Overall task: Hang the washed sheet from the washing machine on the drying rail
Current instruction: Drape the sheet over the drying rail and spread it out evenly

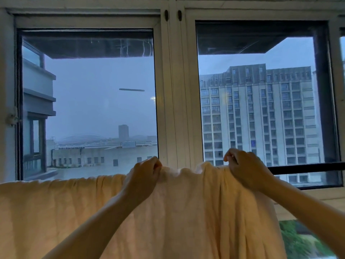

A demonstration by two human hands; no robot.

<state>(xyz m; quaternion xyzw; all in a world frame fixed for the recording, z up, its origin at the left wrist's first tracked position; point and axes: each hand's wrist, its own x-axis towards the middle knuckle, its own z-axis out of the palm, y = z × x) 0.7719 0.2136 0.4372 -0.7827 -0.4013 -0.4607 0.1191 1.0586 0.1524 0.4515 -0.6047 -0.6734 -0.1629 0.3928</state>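
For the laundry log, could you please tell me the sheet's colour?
The sheet is plain pale cream, best seen in the head view.

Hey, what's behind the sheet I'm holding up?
Behind the sheet, above its top edge, a white-framed window and buildings outside show. A dark rail emerges at its right. Whatever the sheet drapes over is covered.

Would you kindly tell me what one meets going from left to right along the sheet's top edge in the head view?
sheet, its draped stretch → left hand gripping the top edge → right hand gripping it too → dark rail, bare
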